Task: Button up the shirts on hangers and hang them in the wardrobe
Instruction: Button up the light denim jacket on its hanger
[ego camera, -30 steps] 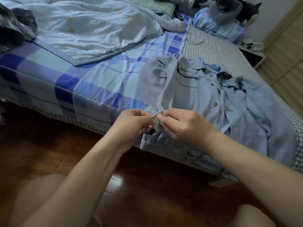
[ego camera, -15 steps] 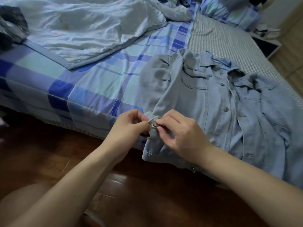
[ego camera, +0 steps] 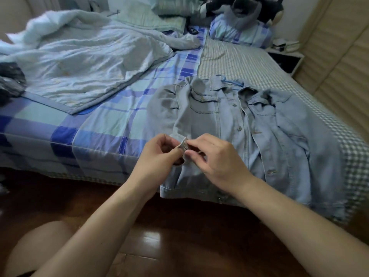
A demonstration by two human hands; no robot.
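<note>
A light blue denim shirt (ego camera: 259, 124) lies face up on the bed, its hem hanging over the near edge and its front placket partly open, with several buttons showing down the middle. Both hands meet at the cuff (ego camera: 182, 144) of the shirt's left-lying sleeve. My left hand (ego camera: 159, 156) pinches the cuff's edge between thumb and fingers. My right hand (ego camera: 215, 158) pinches the other side of the same cuff, fingers curled. Any hanger is hidden.
The bed (ego camera: 99, 124) has a blue plaid sheet; a rumpled pale quilt (ego camera: 79, 62) covers its far left. Pillows and a plush toy (ego camera: 243, 11) sit at the head. A bedside shelf (ego camera: 285, 56) and beige wardrobe doors (ego camera: 339, 56) are at right. Dark wood floor (ego camera: 189, 236) lies below.
The view has shifted, first lower, then back up to take in the bed's head. Both hands stay pinched on the sleeve cuff, working at it with small finger movements.
</note>
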